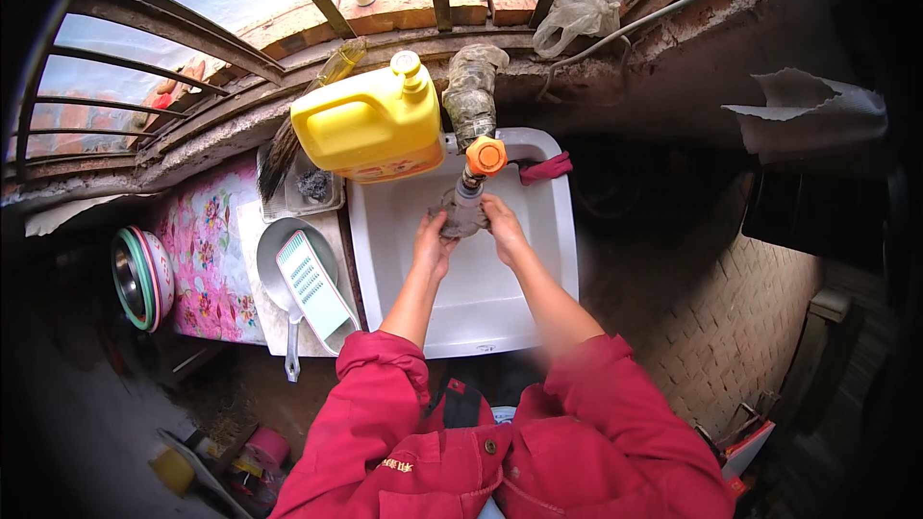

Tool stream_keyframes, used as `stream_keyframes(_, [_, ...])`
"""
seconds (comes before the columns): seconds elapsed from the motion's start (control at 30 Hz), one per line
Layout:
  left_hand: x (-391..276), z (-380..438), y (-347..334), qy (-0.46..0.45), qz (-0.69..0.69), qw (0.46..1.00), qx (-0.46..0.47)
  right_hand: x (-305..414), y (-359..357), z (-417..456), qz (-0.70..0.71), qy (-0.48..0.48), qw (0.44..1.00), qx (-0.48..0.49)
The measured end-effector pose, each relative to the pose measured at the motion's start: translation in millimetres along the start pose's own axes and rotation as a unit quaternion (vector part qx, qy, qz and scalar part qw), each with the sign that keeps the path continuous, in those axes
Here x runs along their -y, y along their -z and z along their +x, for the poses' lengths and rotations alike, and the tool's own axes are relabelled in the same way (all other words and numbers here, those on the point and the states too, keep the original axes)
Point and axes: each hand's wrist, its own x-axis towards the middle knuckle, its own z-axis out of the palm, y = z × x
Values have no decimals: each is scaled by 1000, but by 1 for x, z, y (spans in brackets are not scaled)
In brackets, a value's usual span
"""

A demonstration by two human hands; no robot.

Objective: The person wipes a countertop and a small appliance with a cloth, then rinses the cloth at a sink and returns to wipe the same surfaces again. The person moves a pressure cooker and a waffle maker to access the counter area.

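Both my hands are over the white sink basin (469, 317), under a tap with an orange handle (487, 156). A greyish wet cloth or mesh (463, 222), partly hidden by the spout, is between them. My left hand (433, 245) grips its left side. The fingers of my right hand (503, 225) are at its right side, and the spout's pale end is just above it. What exactly the cloth-like thing is, I cannot tell. A yellow plastic jug (360, 126) stands at the basin's back left. A dark pink cloth (546, 169) hangs over the back right rim.
Left of the basin, a grey frying pan (270, 249) holds a green-and-white grater (314, 292). Behind them is a clear plastic tray (333, 194) with a metal scourer (314, 184). Stacked basins (144, 277) stand far left. A brush (281, 158) leans beside the jug, below the barred window.
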Motion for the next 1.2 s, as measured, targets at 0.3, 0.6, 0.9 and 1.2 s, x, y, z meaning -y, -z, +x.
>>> stream_keyframes(0.3, [10, -3, -10, 92, 46, 992, -77, -49, 2, 20, 8, 4, 999, -37])
stream_keyframes(0.6, [21, 10, -19, 88, 62, 993, -52, -48, -24, 10, -336, 121, 933, -55])
stream_keyframes(0.9, [19, 15, -25, -131, 149, 978, -71, -36, -24, 42, -250, 149, 946, -145])
stream_keyframes(1.2, [-4, 7, 13, -110, 152, 981, 48, 19, -1, -23, -157, 93, 980, 74])
